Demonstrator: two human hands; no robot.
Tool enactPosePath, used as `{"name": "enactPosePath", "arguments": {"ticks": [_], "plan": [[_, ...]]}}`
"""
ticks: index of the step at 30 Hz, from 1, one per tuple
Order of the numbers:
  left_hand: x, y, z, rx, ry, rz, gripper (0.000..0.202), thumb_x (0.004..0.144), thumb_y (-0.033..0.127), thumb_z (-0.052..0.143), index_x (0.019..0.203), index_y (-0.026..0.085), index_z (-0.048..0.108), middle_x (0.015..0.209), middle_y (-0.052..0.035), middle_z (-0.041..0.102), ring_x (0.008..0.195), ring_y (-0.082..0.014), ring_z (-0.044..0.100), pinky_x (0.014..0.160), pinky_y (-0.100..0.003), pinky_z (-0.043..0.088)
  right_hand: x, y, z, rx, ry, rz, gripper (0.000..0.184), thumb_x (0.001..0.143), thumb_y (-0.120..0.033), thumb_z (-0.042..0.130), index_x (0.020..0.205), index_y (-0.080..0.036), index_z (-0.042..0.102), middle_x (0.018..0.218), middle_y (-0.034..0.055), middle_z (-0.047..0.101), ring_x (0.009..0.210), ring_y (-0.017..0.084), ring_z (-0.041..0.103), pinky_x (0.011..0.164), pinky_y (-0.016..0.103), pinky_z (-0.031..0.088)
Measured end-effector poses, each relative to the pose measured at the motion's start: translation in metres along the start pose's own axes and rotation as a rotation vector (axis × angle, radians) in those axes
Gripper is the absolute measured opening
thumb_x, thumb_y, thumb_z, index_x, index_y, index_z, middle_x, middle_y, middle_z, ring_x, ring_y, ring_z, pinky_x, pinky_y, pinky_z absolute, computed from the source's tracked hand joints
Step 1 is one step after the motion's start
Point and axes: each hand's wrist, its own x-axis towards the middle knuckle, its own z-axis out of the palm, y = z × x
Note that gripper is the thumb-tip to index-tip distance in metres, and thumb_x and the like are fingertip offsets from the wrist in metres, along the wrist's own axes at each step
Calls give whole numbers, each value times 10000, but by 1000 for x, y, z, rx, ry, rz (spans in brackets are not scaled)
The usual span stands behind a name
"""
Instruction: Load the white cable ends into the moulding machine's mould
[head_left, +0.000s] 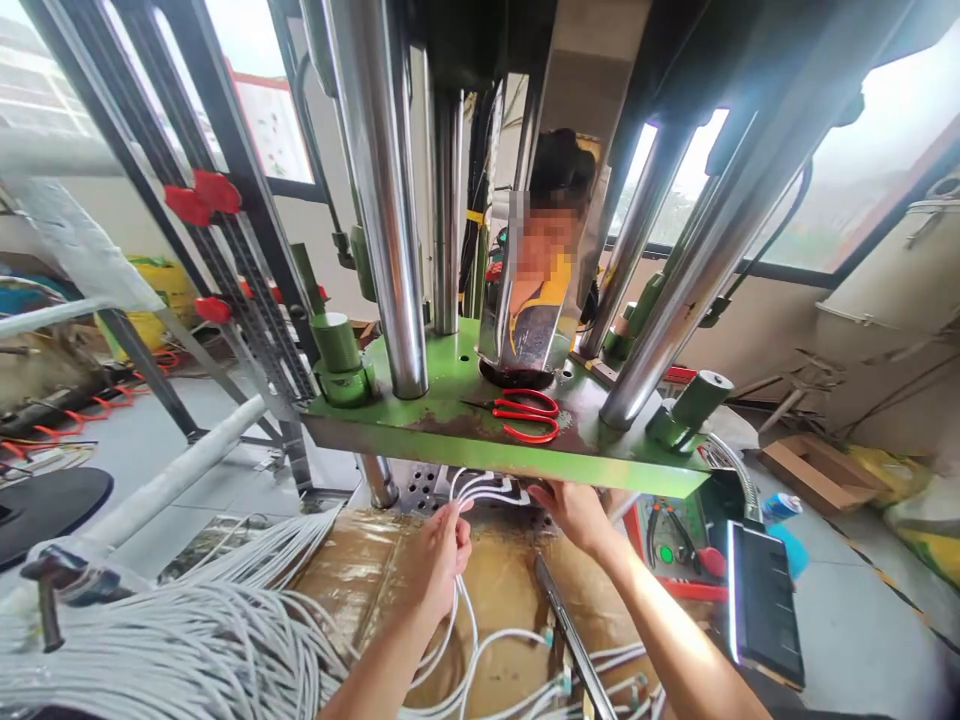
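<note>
My left hand (441, 552) is closed around several white cables (475, 490), pinching them between thumb and fingers. Their far ends curve under the front edge of a green press plate (480, 446), toward small white fittings. My right hand (576, 512) reaches in beside those cable ends, just beneath the plate. Its fingertips are partly hidden there, so I cannot make out whether they grip anything. Red-handled scissors (501, 407) lie on top of the plate. Below the hands, the cables run down over a brown, film-covered worktable (367, 560).
A large bundle of white cables (210, 630) fills the left side. A dark metal bar (574, 635) lies between my forearms. Upright steel columns (390, 250) flank the plate. At right stand a red tray (686, 590) with pliers and a black-screened panel (765, 600).
</note>
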Motion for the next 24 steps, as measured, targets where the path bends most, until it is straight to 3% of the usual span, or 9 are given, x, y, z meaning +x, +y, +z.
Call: {"name": "enactPosePath", "arguments": {"ticks": [4,10,15,18,24], "plan": [[-26,17,-10,46,-115,-187,524,591,550,784,855,130,615,497,100,380,358,-5,208,353,-150,86,-47,5,-9,258,-129,41,438,963,-464,370,687,-187,569,597,-7,546,580,150,521,557,278,392],[-65,18,-3,123,-219,-376,571,568,587,788,866,146,584,497,109,349,370,-1,146,386,-175,16,-108,24,-14,633,-261,243,501,900,-610,373,682,-189,536,520,-58,340,466,99,323,435,232,249],[-86,16,7,226,-280,-443,617,564,640,768,879,157,548,519,110,343,390,-9,142,401,-186,14,-134,33,-13,849,-311,369,529,812,-695,456,656,-194,519,465,-79,268,418,81,235,403,231,152],[-96,14,9,281,-280,-477,684,529,686,758,907,161,537,521,113,344,401,-11,130,411,-189,14,-148,37,-12,924,-317,394,522,812,-700,440,679,-200,512,460,-86,265,400,78,221,395,232,153],[-107,13,10,328,-309,-484,735,569,724,708,1002,153,545,527,113,339,404,-21,140,428,-206,19,-166,41,-14,904,-313,405,529,813,-700,403,675,-203,522,454,-94,246,394,85,210,399,237,174]]}}
